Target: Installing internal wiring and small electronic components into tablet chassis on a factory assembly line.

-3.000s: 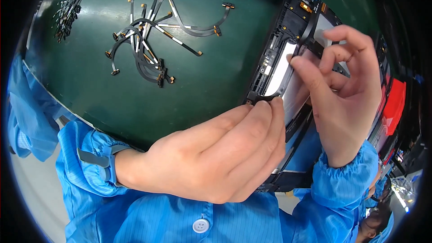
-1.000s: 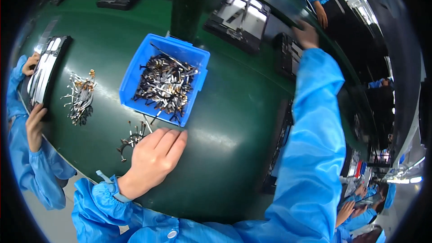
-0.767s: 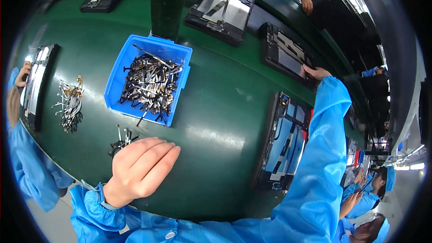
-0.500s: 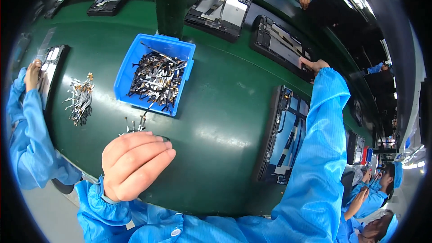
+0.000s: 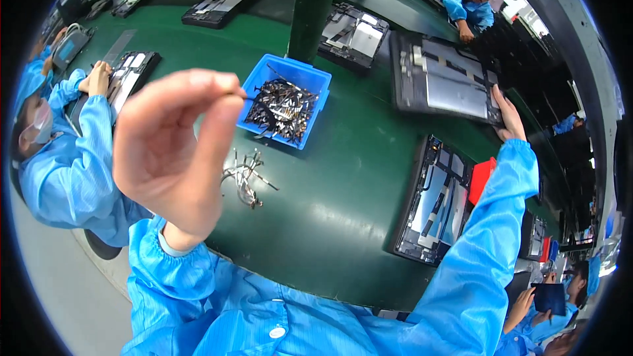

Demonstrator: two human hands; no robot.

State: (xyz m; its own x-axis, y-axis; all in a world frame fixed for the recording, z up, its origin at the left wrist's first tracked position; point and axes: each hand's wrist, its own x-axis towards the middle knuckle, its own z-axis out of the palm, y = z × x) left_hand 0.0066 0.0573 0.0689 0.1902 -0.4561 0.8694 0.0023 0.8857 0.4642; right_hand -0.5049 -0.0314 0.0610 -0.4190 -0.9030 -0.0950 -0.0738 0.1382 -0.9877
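My left hand is raised near the camera, left of a blue bin. Its thumb and forefinger pinch a thin dark cable, mostly hidden by the fingertips. The bin holds a heap of short flexible cables. Several loose cables lie on the table beside my wrist. My right hand grips the near right edge of an opened tablet, which is tilted and slightly blurred. Nearer me, a second opened tablet lies beside my right forearm, its inner parts facing up.
A green post rises behind the bin. More opened tablets lie along the far side. A red bin is beyond my right forearm. Co-workers in blue sit at the left, far right and lower right.
My left hand has risen from the table, now pinching a thin cable. My right hand has gone from touching the far tablet to gripping and tilting it. The view has shifted left.
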